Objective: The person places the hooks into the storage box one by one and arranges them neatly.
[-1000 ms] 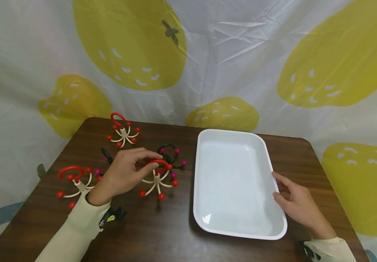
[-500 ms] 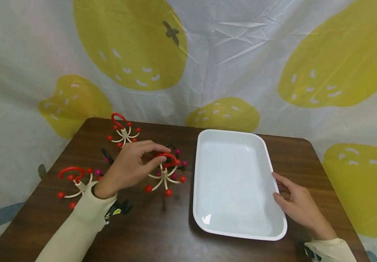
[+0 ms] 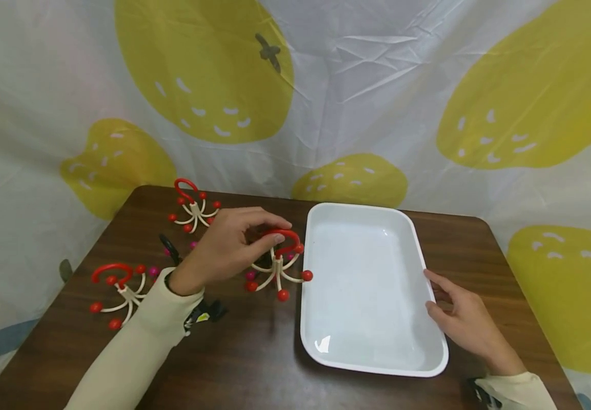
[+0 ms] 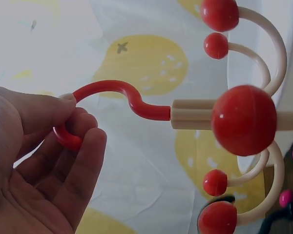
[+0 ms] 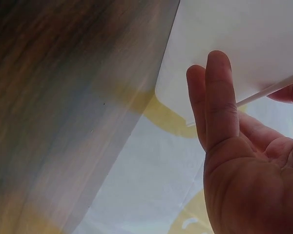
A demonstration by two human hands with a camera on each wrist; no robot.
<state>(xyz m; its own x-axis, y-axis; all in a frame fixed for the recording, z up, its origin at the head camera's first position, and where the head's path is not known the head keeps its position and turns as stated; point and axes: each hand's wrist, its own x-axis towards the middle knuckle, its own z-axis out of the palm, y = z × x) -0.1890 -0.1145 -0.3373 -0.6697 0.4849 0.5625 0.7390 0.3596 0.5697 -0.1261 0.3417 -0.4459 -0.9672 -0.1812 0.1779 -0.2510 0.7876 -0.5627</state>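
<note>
My left hand (image 3: 236, 242) pinches the red hook of a hook hanger (image 3: 277, 265), with thumb and fingers around the loop. The hanger hangs above the table, its cream arms with red ball tips spread below. In the left wrist view, the red hook (image 4: 117, 87) and cream stem are plain. At the far right of a white tray (image 3: 367, 367), my right hand (image 3: 464, 319) grips the rim. The right wrist view has its fingers (image 5: 219, 92) against the tray's outer wall. The hanging hanger is just beside the tray's left rim.
Another red-and-cream hanger (image 3: 195, 209) stands at the back left, and one more hanger (image 3: 127, 293) at the front left. Black hangers with magenta balls lie partly hidden behind my left hand and arm; one black hook (image 3: 168, 246) shows. A fruit-print cloth (image 3: 367, 102) hangs behind the table.
My left hand has carried the hanger up and to the right, towards the tray. The tray and my right hand have shifted very slightly left.
</note>
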